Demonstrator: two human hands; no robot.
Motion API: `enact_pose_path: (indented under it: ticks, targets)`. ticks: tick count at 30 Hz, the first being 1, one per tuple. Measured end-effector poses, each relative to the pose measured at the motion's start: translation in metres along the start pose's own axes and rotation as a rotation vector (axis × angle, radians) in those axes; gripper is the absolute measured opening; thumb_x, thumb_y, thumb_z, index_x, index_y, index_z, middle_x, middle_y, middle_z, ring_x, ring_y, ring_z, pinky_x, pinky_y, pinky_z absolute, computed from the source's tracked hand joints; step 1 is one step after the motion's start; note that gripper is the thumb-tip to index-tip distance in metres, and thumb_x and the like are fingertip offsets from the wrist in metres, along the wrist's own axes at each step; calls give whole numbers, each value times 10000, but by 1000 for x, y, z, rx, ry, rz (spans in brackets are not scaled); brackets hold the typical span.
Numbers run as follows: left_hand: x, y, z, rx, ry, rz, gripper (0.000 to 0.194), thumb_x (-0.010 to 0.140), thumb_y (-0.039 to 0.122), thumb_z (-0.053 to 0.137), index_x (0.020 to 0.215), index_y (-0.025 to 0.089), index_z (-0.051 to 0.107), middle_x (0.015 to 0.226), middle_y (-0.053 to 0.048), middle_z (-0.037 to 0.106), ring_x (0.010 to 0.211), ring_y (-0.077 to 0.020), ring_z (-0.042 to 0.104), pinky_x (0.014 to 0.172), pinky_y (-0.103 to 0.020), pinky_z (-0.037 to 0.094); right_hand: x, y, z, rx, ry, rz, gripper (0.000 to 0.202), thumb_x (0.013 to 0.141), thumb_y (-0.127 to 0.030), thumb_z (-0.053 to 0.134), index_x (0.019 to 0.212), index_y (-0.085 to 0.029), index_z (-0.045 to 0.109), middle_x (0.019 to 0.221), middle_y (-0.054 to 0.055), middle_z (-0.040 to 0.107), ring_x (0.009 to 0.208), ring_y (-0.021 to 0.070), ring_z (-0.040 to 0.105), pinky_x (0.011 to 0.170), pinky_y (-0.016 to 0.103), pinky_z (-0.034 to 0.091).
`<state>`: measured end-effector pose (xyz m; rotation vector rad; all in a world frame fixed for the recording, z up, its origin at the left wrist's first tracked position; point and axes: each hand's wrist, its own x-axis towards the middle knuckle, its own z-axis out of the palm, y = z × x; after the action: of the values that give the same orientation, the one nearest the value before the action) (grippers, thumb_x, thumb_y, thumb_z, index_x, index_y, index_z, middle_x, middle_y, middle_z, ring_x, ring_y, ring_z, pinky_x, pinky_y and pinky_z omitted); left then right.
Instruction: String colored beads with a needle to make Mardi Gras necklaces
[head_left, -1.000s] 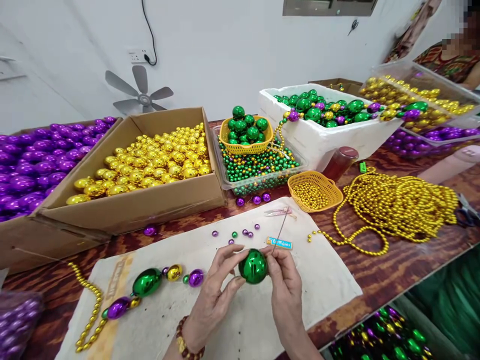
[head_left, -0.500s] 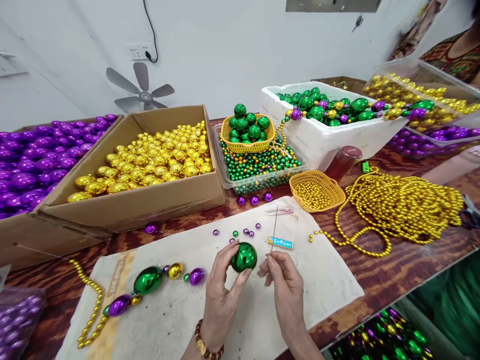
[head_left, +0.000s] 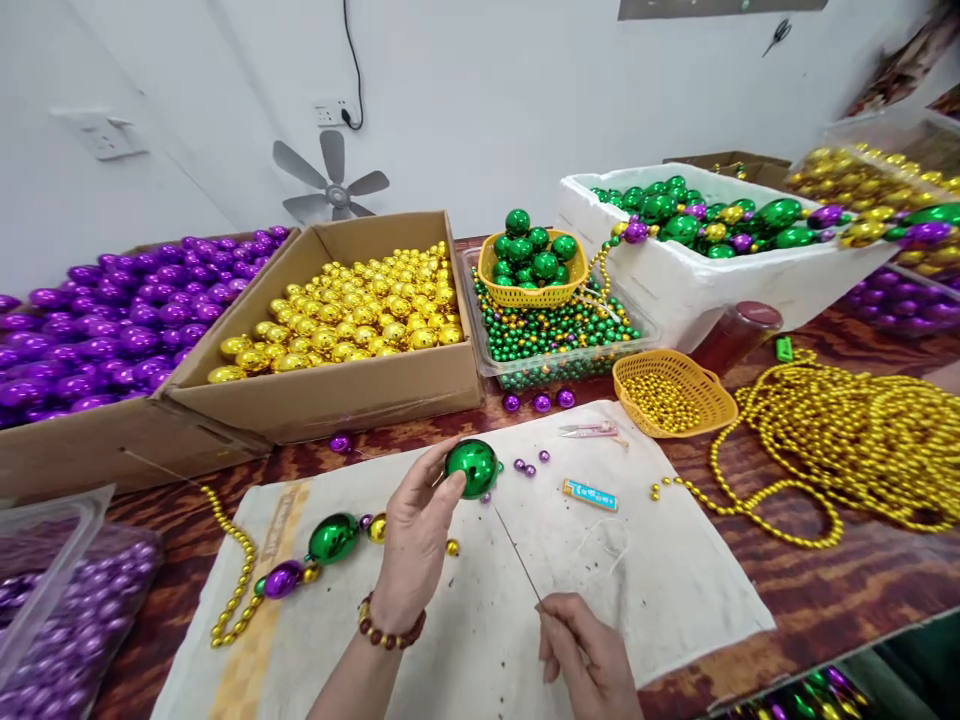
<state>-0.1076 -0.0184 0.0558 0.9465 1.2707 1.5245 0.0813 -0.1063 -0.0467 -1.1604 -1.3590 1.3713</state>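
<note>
My left hand (head_left: 416, 530) grips a large shiny green bead (head_left: 471, 468) between thumb and fingers, above the white cloth (head_left: 480, 640). My right hand (head_left: 581, 650) pinches the lower end of a long thin needle (head_left: 517, 552), whose upper tip points toward the bead without touching it. Several small purple beads (head_left: 525, 468) lie just right of the green bead. Left of my left hand rests a strung piece with a green oval bead (head_left: 334, 538), a purple bead (head_left: 283, 578) and a gold bead chain (head_left: 238, 545). White thread (head_left: 606, 545) lies loosely on the cloth.
Cardboard boxes hold purple beads (head_left: 135, 310) and gold beads (head_left: 345, 315). Behind the cloth stand a yellow basket (head_left: 532, 295) of green balls, a foam box (head_left: 637, 270) and a basket of gold beads (head_left: 675, 390). Snips (head_left: 589, 430), a blue packet (head_left: 591, 495) and gold chain (head_left: 862, 440) lie rightward.
The green bead has risen and moved slightly left in my left hand. My right hand has dropped lower, and the needle now leans up to the left instead of upright. The view has shifted left.
</note>
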Motion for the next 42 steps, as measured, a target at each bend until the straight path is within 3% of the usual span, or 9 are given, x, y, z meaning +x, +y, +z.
enact_pose_path:
  ticks: [5, 13, 26, 35, 42]
  targets:
    - [3, 10, 3, -230, -52, -72, 341, 875, 273, 627, 1215, 258, 617, 1236, -67, 626, 1078, -204, 607, 834, -284, 517, 5, -2, 4, -15, -29, 4, 293, 982, -396, 419, 910, -182, 605, 635, -18, 516, 505, 113, 511, 510, 221, 401]
    - [0, 11, 3, -304, -49, -101, 320, 888, 273, 610, 1208, 254, 617, 1220, -71, 637, 1068, -211, 618, 877, -343, 526, 5, -5, 5, -30, 0, 1, 297, 978, -397, 426, 882, -179, 604, 615, -27, 508, 483, 100, 496, 486, 206, 390]
    - [-6, 3, 9, -262, -53, -117, 320, 885, 292, 610, 1203, 261, 614, 1270, -70, 614, 1091, -213, 602, 874, -332, 518, 12, -13, 14, 22, 54, -21, 276, 962, -389, 462, 863, -178, 610, 611, -22, 528, 460, 93, 485, 460, 200, 386]
    - [-31, -6, 7, 40, -64, -70, 409, 844, 302, 654, 1250, 279, 609, 1258, -55, 638, 1078, -213, 617, 883, -267, 518, 21, -13, 28, 60, 96, -39, 291, 972, -394, 444, 872, -175, 607, 582, -17, 577, 402, 77, 505, 422, 182, 376]
    - [-38, -6, 5, 5, -62, 0, 437, 796, 287, 702, 1228, 285, 641, 1251, -64, 660, 1067, -255, 650, 852, -291, 559, 16, -11, 36, 50, 158, -14, 357, 936, -486, 479, 802, -201, 646, 501, -15, 554, 336, 95, 464, 361, 204, 367]
